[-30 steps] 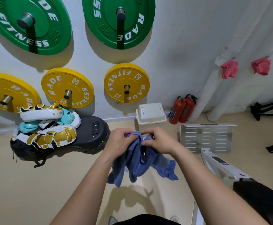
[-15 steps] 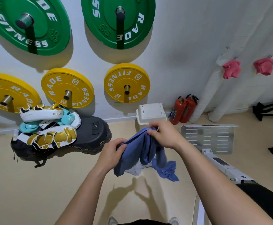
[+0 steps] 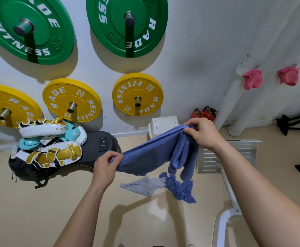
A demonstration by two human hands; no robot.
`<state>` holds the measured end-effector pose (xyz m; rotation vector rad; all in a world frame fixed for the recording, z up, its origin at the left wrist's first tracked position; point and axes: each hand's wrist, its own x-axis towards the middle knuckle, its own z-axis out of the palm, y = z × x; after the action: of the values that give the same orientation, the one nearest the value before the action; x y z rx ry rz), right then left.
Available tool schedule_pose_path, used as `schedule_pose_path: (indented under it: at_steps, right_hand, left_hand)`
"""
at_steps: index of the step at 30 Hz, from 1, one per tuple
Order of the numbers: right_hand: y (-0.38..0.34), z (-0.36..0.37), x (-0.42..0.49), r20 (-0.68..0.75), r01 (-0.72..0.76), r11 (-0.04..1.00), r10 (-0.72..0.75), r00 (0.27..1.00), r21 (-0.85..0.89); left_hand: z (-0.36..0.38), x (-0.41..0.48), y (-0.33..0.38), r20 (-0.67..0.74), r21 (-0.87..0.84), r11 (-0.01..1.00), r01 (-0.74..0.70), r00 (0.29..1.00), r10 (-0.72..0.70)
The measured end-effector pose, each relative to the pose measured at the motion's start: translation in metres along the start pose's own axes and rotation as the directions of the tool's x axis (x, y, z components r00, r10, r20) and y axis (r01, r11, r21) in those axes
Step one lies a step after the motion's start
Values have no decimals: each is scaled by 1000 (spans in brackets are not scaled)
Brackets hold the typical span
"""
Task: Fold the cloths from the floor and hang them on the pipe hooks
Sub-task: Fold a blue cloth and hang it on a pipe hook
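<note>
blue cloth (image 3: 151,155), pink cloths (image 3: 252,79), perhaps plain

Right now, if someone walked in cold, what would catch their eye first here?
Dead centre, a blue cloth is stretched between the left hand and the right hand. Above it on the wall, big green plates sit over yellow plates. At right, two pink cloths hang on the white pipes.
</note>
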<state>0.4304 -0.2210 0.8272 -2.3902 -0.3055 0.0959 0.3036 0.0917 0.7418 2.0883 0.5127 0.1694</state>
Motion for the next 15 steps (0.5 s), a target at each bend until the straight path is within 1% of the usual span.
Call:
schedule_pose_path:
  at_steps: [3,5,7,10,12,15]
  right_hand:
    - [15,7,-3,-102,-149,986,156,982,73]
    - [26,20,-8,-107,-244,958,261,959,154]
    - [32,36,-16,-52,-295,914,321,946,279]
    - [28,64,-34,41,-337,835,355,934,436]
    - [23,84,-45,89,-354,807,356,930,473]
    - [13,108,-60,127,-352,774,339,932,525]
  left_hand:
    - [4,5,13,-58,-40,999,36,998,-38]
    - [14,6,24,-49,-61,997,43,998,-46]
    - [30,3,34,18,-81,995,53,999,-51]
    - [57,-5,41,174,-66,997,46,984,-33]
    - [69,-12,45,264,-25,999,24,965,-16]
    - [80,-22,49,354,-56,998,18,935,3]
